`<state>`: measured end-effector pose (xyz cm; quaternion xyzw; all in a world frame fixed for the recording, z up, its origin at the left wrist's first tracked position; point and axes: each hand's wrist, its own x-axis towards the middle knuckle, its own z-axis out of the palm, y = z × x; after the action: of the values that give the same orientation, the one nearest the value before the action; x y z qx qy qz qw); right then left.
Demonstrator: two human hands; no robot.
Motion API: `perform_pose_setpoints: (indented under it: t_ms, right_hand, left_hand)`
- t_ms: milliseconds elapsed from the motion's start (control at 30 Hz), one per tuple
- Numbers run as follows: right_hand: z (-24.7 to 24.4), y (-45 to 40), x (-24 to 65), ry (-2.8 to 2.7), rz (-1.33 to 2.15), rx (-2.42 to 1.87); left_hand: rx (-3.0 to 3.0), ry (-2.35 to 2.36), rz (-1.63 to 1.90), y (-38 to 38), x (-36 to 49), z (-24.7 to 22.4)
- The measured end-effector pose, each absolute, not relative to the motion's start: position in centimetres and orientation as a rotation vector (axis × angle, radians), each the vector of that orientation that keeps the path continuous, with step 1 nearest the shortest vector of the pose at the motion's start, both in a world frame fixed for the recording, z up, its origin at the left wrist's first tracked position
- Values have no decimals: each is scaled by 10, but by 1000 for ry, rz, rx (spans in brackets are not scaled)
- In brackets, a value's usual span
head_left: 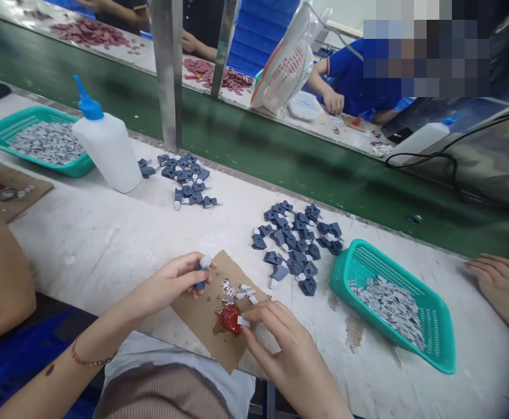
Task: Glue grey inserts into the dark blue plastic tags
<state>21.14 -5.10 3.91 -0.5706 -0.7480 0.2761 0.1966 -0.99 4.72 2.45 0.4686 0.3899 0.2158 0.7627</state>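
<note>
My left hand (188, 276) is closed around a small dark blue plastic part (201, 276) with a pale piece at its top. Between thumb and fingertips of my right hand (276, 331) is a small pale grey plastic piece (242, 321), touching or right beside a red cap (230, 319) with shiny wet-looking contents. The cap sits on a brown cardboard sheet (211, 314) at the table's near edge. Behind it lie small shiny metal bits (226, 291) and several loose grey pieces (249, 294).
Loose dark blue parts (296, 238) lie beyond my hands. A green basket (444, 343) of grey pieces stands right, another green basket (77, 169) left beside a white squeeze bottle (117, 154). A metal post (167, 75) rises behind. Another person's hand (499, 285) rests at far right.
</note>
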Motion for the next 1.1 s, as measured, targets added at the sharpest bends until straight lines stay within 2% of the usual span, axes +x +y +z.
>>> perform_pose_setpoints:
  t_ms: [1100]
  right_hand:
    - [39,-51,201,-2164,703,-1632]
  left_hand:
    - [818,889,614,12,-17,6]
